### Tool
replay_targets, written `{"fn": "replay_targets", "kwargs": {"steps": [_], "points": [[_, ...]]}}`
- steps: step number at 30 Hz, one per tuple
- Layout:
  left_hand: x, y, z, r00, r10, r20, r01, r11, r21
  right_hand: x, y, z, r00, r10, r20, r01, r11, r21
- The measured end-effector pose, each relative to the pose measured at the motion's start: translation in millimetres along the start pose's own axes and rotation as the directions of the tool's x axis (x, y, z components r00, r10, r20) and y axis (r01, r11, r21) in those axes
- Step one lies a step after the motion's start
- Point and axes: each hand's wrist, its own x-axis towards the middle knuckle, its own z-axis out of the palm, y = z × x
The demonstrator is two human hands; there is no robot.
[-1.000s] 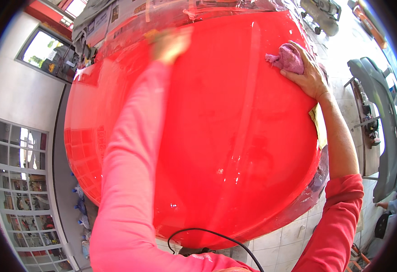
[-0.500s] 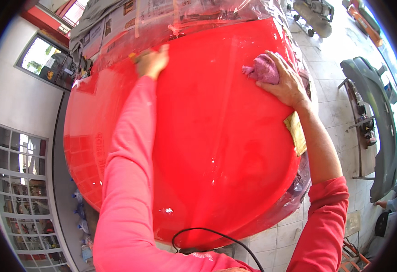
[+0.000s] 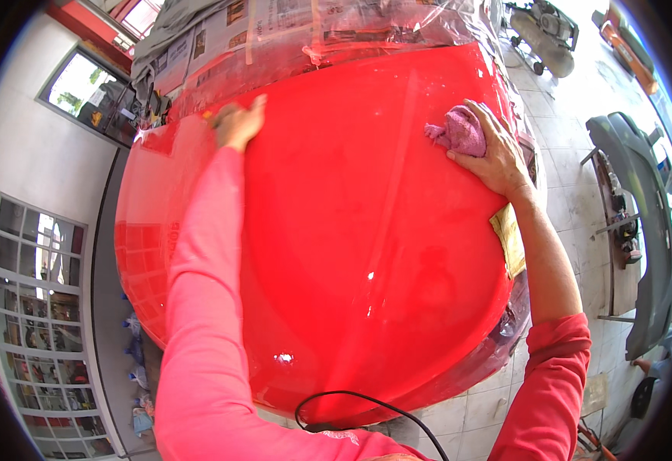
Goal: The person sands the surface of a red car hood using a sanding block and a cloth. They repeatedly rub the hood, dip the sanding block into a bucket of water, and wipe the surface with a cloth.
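Note:
A glossy red car hood spreads out in front of me. My left hand is at its far left, closed over a small thing with an orange-yellow edge; its kind is mostly hidden under the fingers. Over on the right side of the hood, my right hand grips a crumpled pink cloth, thumb below it and fingers over its outer side. Just under my right wrist, a yellow folded cloth or pad lies at the hood's right edge.
Masking paper and plastic cover the car beyond the hood. A black cable loops near my body. To the right stand an air compressor and a grey bumper on a stand. A paned door is at left.
My left hand has slid left along the hood's far side, still closed on the small thing. My right hand keeps its place on the hood with the pink cloth; the view has shifted slightly.

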Motion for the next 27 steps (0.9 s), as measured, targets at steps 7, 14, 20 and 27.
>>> {"fn": "replay_targets", "kwargs": {"steps": [7,14,20,27], "points": [[-84,295,35,0.848,0.529,0.016,-0.512,0.828,-0.227,5,7,6,0.999,-0.039,0.025,0.038,0.999,0.028],[-22,-115,19,0.918,0.361,-0.166,-0.366,0.931,0.001,7,-1,14,0.999,-0.033,0.035,0.031,0.998,0.057],[-272,-116,-83,0.898,0.439,0.032,-0.432,0.894,-0.122,3,3,-4,1.000,0.007,0.008,-0.007,1.000,-0.029],[-266,-97,-110,0.478,0.863,0.163,-0.769,0.501,-0.398,2,16,2,0.997,-0.075,-0.035,0.075,0.997,-0.004]]}}
